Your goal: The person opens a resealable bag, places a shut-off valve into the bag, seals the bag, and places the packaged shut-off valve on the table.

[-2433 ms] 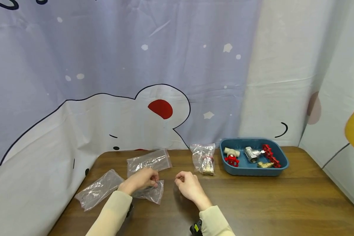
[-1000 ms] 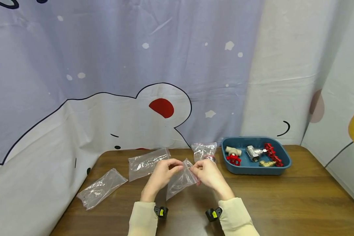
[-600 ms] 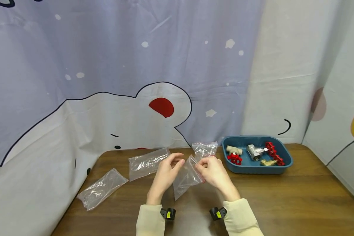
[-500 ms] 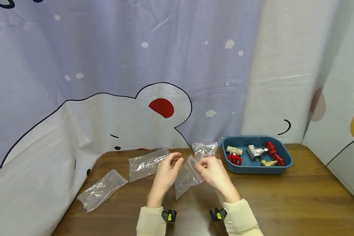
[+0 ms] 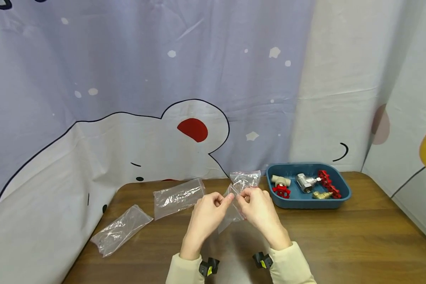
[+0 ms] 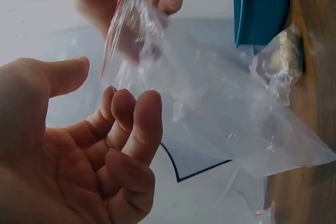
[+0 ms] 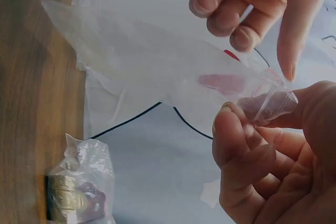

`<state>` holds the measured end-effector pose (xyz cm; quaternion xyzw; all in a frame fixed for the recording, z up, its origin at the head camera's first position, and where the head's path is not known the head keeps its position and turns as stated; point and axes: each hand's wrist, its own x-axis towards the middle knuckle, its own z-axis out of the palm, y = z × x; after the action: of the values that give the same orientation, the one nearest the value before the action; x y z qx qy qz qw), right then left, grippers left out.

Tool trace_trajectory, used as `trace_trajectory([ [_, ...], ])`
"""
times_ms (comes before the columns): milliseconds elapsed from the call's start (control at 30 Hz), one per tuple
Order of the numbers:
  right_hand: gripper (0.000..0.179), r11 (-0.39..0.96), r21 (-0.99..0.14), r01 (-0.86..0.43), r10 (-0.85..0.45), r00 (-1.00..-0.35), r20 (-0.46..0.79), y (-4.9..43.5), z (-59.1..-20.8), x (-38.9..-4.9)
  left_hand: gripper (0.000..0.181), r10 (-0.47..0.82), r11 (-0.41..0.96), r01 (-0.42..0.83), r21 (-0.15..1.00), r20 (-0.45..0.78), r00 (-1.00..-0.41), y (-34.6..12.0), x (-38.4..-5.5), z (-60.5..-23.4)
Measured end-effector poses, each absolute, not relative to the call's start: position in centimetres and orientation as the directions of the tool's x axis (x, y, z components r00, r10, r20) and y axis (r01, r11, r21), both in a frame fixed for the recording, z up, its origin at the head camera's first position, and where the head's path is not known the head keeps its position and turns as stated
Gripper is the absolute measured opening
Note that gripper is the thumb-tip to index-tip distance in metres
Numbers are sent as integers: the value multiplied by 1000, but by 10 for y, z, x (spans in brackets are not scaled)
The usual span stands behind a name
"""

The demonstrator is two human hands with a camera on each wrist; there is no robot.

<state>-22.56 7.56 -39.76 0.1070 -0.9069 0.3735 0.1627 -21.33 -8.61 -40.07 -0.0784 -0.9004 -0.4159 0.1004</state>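
Tray, one, blue [image 5: 307, 204]: landmark for this entry, set at the far edge of one brown wooden table [image 5: 340, 236].

Clear plastic bags, four. Held bag [image 6: 226, 114], one: left of the tray and slightly nearer the person, a red line along its mouth. Flat bags, two: the first [image 5: 179, 197] lies well left of the tray, the second [image 5: 122, 230] farther left and nearer the person. Filled bag [image 5: 245, 179], one: just left of the tray, containing one brass valve [image 7: 64, 198] with a reddish handwheel.

Hands, two, both left of the tray. Right hand [image 5: 259, 207]: pinches the held bag near its mouth between thumb and fingers. Left hand [image 5: 207, 217]: fingers loosely bent, thumb held apart from them, beside the bag's mouth; whether a fingertip touches the plastic cannot be told.

Tray contents: one beige fitting [image 5: 280, 180] with a red handwheel [image 5: 281, 191], at the left end; one silver valve [image 5: 306, 182], mid-tray; one brass fitting [image 5: 322, 195], in front of the silver valve; further red handwheels [image 5: 324, 178] at the right end, seemingly two, crowded together.

Wrist devices, two, black: one [image 5: 208, 267] and another [image 5: 262, 260], each bearing a yellow patch; any lettering is too small to read.

Printed cloth [image 5: 127, 71], behind the tray: black strokes at the upper left corner, cut off by the edge, not readable as letters.
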Motion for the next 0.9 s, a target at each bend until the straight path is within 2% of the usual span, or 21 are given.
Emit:
trace_trajectory([
  [133, 15, 721, -616, -317, -66, -917, 394, 76, -395, -224, 41, 81, 591, 225, 775, 221, -972, -79, -213, -402],
  [233, 13, 726, -609, -318, -65, -914, 400, 76, -394, -223, 34, 87, 539, 223, 812, 209, -974, -76, -213, -403],
  [533, 13, 719, -627, -300, -53, -923, 381, 88, -395, -226, 23, 30, 574, 171, 801, 188, -982, -83, -214, -406],
  [733, 17, 718, -624, -309, -87, -929, 360, 97, -396, -229, 21, 36, 670, 173, 722, 201, -979, -85, -211, -404],
  [900, 10, 709, -645, -284, -85, -943, 322, 102, -398, -230, 21, 50, 755, 196, 625, 243, -969, -84, -207, -399],
])
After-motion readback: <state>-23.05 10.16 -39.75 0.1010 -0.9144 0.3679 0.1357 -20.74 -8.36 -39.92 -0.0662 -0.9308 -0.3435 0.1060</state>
